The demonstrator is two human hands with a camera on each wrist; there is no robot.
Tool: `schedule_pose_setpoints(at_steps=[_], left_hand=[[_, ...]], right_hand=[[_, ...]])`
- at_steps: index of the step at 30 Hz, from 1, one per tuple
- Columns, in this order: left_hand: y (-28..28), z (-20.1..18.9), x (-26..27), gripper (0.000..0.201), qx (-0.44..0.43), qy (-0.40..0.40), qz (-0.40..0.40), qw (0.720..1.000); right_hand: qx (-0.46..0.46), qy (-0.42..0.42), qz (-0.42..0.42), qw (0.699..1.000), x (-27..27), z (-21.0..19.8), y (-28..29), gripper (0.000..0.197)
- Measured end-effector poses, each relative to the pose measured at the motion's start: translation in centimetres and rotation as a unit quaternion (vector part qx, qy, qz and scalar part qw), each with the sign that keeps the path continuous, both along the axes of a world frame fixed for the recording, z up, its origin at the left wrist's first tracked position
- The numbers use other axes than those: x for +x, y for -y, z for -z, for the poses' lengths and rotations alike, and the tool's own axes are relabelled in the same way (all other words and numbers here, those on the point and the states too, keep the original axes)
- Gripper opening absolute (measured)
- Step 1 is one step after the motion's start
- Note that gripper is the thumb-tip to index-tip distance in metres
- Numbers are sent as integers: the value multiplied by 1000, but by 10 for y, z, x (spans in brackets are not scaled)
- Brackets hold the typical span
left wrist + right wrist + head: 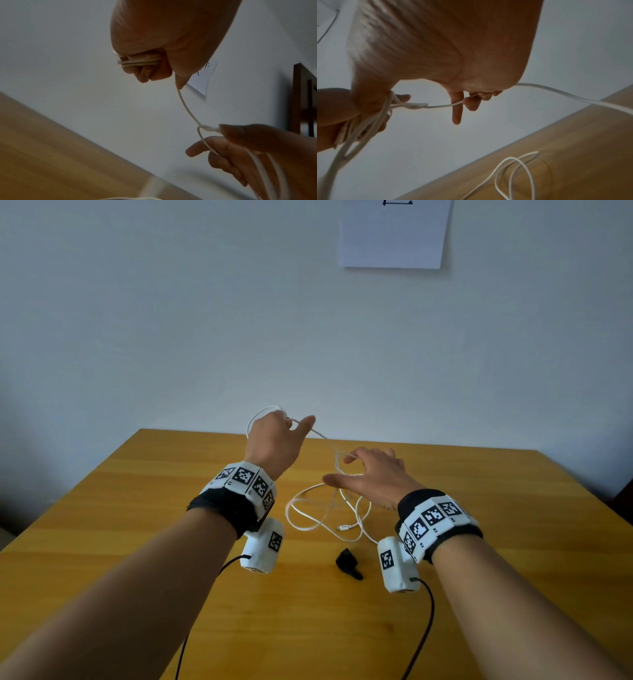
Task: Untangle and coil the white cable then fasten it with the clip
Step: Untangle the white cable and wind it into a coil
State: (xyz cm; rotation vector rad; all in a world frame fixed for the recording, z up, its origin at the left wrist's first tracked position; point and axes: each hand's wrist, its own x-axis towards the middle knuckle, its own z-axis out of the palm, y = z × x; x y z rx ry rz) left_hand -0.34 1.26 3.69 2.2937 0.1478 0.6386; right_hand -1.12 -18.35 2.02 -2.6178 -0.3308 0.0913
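Both hands (pixel 274 440) (pixel 376 477) hide their grip on the white cable (pixel 329 508).

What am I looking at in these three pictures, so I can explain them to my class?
A person's two bare hands wear wristbands printed with black-and-white markers, each carrying a small camera. One picture comes from a head camera; the other two look along each hand from the wrist. The left hand grips several turns of a white cable, raised above a wooden table. The right hand pinches a strand where the cable crosses itself in a tangle. The rest lies in loose loops on the table, near a black clip.
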Motion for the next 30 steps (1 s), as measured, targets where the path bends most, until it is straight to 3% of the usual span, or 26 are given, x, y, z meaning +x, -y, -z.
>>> schedule_pose_setpoints(at_steps=[8, 13, 21, 26, 30], left_hand=[[-5, 0, 2, 44, -38, 14, -47, 998], [-12, -5, -1, 43, -36, 17, -92, 995], [-19, -5, 0, 39, -36, 45, -100, 993], [-22, -7, -1, 38, -46, 64, -120, 990], [-33, -11, 2, 37, -106, 89, -151, 979]], right_hand=[[-18, -24, 54, 998, 7, 4, 5, 112], [-111, 7, 143, 983, 21, 23, 18, 63], [-152, -13, 223, 963, 30, 36, 34, 56], [-150, -41, 262, 952, 30, 32, 40, 26], [-156, -52, 289, 943, 26, 34, 54, 25]])
